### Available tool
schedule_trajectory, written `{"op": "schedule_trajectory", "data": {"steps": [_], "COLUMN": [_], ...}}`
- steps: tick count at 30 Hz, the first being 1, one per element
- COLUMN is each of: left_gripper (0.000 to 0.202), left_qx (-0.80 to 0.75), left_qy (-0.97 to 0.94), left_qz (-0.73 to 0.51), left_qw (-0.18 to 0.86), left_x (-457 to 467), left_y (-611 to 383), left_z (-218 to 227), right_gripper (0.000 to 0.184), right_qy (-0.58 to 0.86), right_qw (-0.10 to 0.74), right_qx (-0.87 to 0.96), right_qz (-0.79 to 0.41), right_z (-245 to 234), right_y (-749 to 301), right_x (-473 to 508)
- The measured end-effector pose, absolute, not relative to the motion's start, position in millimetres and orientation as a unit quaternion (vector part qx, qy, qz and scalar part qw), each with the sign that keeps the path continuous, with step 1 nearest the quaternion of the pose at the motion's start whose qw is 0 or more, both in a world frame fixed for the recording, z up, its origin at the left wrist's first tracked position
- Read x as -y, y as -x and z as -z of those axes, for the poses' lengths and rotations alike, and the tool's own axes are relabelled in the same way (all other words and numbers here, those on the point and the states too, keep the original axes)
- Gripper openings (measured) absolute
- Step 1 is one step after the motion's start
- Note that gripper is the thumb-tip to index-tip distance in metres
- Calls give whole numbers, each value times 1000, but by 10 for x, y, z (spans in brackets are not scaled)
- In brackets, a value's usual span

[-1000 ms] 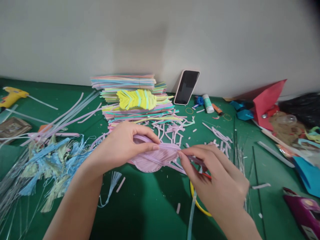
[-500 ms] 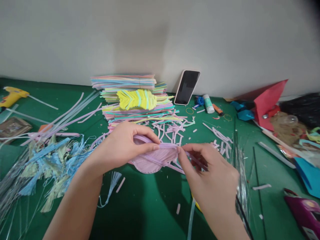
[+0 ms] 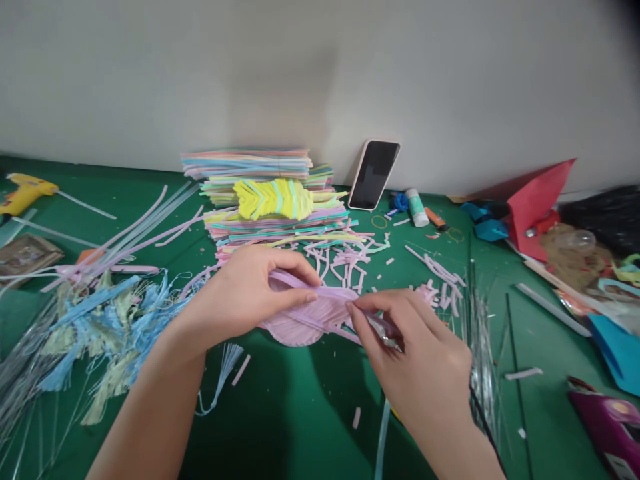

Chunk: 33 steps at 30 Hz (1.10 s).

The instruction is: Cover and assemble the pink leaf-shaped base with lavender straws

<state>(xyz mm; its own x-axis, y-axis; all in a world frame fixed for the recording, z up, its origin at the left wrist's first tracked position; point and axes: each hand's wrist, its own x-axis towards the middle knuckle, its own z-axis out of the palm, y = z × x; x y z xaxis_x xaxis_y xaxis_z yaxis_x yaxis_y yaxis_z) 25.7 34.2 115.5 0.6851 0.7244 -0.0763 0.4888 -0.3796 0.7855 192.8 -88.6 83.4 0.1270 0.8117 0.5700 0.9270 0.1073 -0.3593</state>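
A pink leaf-shaped piece (image 3: 310, 319) made of glued straws lies just above the green table (image 3: 290, 413), in the middle of the view. My left hand (image 3: 245, 290) is closed round its left end, thumb under and fingers over the top. My right hand (image 3: 410, 353) pinches the piece's right tip between thumb and forefinger, and a thin dark tool shows inside that hand. Behind the hands a stack of pastel straws (image 3: 255, 180) carries a yellow leaf-shaped piece (image 3: 274, 199).
Pink straw offcuts (image 3: 345, 257) litter the table beyond the hands. Blue and green fringed pieces (image 3: 100, 327) lie at the left, a yellow glue gun (image 3: 23, 190) at the far left. A phone (image 3: 374, 175) leans on the wall. Red paper (image 3: 537, 200) and clutter fill the right.
My right hand has slid left and down along the pink piece's right tip, closing over the yellow ring that showed beneath it. My left hand has hardly moved.
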Motion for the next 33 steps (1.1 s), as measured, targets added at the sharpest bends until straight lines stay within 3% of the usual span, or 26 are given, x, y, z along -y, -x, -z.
{"op": "schedule_trajectory", "data": {"steps": [33], "left_gripper": [8], "left_qx": [-354], "left_qy": [-829], "left_qz": [-140], "left_qw": [409], "left_x": [-349], "left_y": [-248], "left_z": [-1158], "right_gripper": [8], "right_qy": [656], "right_qw": [338], "right_qx": [668], "right_qz": [91], "right_z": [-799], "right_y": [-1961], "right_x": [906]}}
